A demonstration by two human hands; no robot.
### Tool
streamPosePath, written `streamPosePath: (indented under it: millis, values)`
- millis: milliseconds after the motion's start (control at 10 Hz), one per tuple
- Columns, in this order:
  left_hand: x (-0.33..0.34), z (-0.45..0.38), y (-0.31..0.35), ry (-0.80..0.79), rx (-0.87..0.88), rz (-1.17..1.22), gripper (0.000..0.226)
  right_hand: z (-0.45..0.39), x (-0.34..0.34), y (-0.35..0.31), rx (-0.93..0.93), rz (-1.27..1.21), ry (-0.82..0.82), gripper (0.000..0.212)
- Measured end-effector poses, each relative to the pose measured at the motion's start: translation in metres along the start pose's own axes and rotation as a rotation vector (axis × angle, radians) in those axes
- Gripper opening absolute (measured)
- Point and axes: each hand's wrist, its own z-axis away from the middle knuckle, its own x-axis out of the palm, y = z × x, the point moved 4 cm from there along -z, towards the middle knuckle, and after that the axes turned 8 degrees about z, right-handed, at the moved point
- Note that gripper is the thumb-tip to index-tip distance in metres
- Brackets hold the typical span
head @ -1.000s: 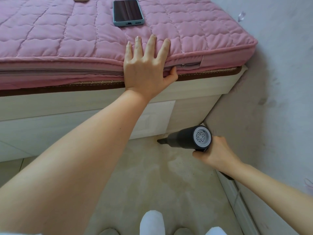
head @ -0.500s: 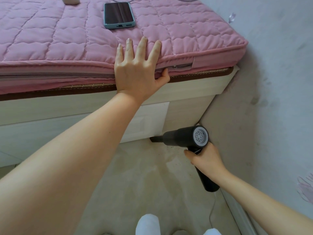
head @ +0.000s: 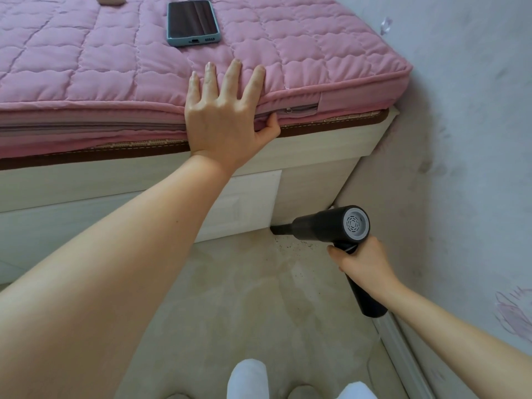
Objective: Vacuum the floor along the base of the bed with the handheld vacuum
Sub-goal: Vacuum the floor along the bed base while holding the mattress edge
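No readable writing on vacuum [head: 325,224] or phone [head: 193,22].

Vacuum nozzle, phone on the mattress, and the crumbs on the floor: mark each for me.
vacuum nozzle [head: 281,228], head view, on the flat black tip at the bed base.
phone [head: 192,21], head view, middle of the dark screen.
crumbs [head: 290,245], head view, on the specks below the nozzle.

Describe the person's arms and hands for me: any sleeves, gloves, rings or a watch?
Both forearms are bare as far as the picture shows, with no sleeves in view. The left hand and the right hand wear no gloves. No ring, watch or bracelet shows on the fingers or wrists that can be seen. The left hand's fingernails are short and look unpainted.
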Motion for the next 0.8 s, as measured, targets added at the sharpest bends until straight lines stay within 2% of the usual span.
streamPosePath:
  millis: [200,800]
  values:
    - [-0.001,0.0,0.0,-0.011,-0.006,0.004,0.063,-0.002,-0.015,0.007,-0.009,0.092,0.063,0.014]
    - [-0.001,0.001,0.001,-0.001,-0.003,0.007,0.062,-0.003,-0.035,0.032,0.064,0.175,0.115,0.017]
